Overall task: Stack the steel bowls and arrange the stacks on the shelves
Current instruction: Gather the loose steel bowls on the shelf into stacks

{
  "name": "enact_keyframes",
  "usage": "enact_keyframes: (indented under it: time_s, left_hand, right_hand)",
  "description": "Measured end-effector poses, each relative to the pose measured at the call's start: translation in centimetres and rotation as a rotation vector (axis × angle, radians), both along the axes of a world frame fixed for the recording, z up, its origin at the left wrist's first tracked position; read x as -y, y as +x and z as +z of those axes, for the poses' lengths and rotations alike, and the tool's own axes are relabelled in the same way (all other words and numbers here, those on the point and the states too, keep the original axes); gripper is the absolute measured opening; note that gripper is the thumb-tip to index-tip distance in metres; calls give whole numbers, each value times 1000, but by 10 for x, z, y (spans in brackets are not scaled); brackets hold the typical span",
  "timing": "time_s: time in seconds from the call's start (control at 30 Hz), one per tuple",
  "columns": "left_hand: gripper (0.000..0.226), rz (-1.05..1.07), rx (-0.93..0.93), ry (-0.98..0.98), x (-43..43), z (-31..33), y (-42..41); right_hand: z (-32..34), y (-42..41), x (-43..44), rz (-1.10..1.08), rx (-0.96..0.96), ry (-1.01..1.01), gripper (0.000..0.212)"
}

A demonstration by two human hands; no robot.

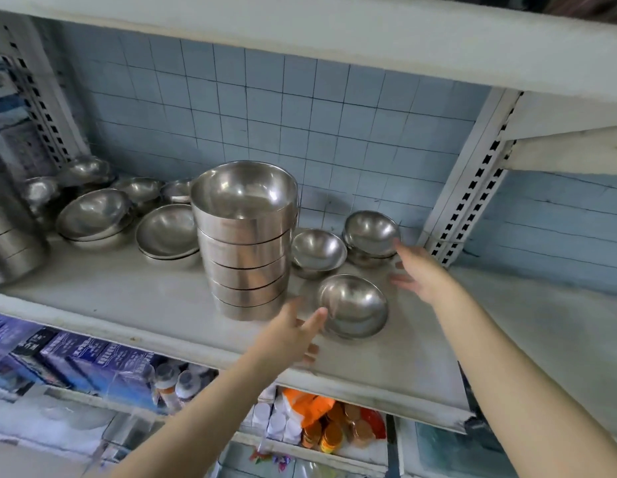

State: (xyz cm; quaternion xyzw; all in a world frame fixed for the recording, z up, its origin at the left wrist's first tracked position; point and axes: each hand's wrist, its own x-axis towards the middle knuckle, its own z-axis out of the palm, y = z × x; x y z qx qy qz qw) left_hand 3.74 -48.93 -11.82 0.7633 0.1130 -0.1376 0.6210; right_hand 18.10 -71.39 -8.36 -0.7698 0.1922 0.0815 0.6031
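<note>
A tall stack of steel bowls (pixel 246 243) stands in the middle of the white shelf (pixel 127 305). To its right sit three short stacks of small steel bowls: one at the front (pixel 355 307), one behind it (pixel 319 251), one at the back right (pixel 370 234). My left hand (pixel 293 334) reaches between the tall stack and the front small bowls, fingers apart, a fingertip at that bowl's rim. My right hand (pixel 417 270) is spread open beside the back right bowls, one fingertip touching their rim. Neither hand holds anything.
Wider shallow bowl stacks (pixel 93 217) (pixel 169 236) and more bowls sit on the shelf's left. A perforated upright post (pixel 472 188) bounds the shelf on the right, with another shelf board above. Boxes, bottles and packets (pixel 320 422) fill the shelf below.
</note>
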Motion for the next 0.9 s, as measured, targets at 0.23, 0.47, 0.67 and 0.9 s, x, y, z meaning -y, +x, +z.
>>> enact_keyframes:
  time_s: [0.23,0.47,0.67,0.9]
  left_hand:
    - [49,254,-67,-268,21,-11,23]
    - [22,310,9,-342,28,-9,16]
    - [29,313,-13,-389,23,-13,15]
    - [62,259,-10,-391,20,-11,12]
  right_hand:
    - [-16,41,-9,-54,0,136,30]
    - [3,25,11,-105,80,270,30]
    - [40,-25,26,135,71,155,21]
    - [19,-70,-1,283,64,-10,23]
